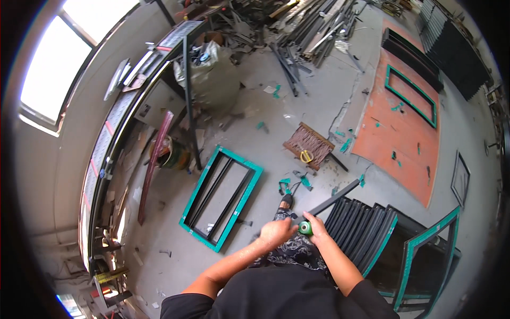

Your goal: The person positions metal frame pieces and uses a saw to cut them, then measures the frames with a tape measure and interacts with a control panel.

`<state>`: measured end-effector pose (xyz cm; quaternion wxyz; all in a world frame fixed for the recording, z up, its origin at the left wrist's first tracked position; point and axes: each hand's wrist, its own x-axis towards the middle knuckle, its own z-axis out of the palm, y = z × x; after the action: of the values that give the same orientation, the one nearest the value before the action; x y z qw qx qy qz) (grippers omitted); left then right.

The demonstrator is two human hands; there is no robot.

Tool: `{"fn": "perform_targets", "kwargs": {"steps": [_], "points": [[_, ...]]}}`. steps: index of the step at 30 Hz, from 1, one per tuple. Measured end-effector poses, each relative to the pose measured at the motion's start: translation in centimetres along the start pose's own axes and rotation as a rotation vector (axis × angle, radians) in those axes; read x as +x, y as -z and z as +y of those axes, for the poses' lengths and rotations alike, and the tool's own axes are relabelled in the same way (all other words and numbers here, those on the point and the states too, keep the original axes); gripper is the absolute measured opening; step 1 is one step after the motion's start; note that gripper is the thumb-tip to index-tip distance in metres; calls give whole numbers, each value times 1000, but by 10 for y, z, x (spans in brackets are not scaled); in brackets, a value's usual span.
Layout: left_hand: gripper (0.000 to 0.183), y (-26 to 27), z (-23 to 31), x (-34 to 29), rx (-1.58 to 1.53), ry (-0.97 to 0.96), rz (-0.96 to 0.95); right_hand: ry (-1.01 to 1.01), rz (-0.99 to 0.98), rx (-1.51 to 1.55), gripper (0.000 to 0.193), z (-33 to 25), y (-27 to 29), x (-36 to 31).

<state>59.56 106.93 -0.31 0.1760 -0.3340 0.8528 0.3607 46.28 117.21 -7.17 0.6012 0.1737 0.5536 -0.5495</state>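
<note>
A long dark metal bar (334, 196) slants up to the right from between my hands. My left hand (277, 233) is closed around its near end, with the fingertips partly hidden. In my right hand (317, 229) is a roll of green tape (305, 228), held close against the bar with the thumb side up. The two hands almost meet in front of my body, above my patterned trousers (297, 250). To the left on the floor lies a rectangular frame (186, 222) edged in green tape, with two dark bars across its inside.
A low woven stool (311, 143) carries yellow-handled scissors (306, 156). At right stand stacked dark frames (361, 228) and a green-edged frame (409, 260). An orange sheet (393, 154) bears another green frame (387, 80). Metal offcuts (319, 32) pile up far ahead; tape scraps (286, 186) litter the floor.
</note>
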Motion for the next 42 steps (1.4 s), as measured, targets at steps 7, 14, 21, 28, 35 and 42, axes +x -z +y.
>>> {"fn": "perform_targets", "kwargs": {"steps": [7, 14, 21, 28, 35, 42], "points": [[42, 94, -15, 90, -55, -134, 86, 88, -5, 100, 21, -99, -62, 53], [44, 209, -99, 227, -228, -81, 132, -131, 156, 316, 19, -153, -84, 107], [42, 375, -290, 428, 40, 206, 528, -288, 300, 635, 26, -164, -98, 209], [51, 526, -418, 588, 414, 520, 637, -332, 397, 754, 25, -211, -171, 267], [74, 608, -583, 670, 483, 631, 381, -534, 277, 732, 25, -232, -232, 325], [72, 592, -598, 686, 414, 690, 237, -473, 435, 830, 27, -190, -178, 368]]}}
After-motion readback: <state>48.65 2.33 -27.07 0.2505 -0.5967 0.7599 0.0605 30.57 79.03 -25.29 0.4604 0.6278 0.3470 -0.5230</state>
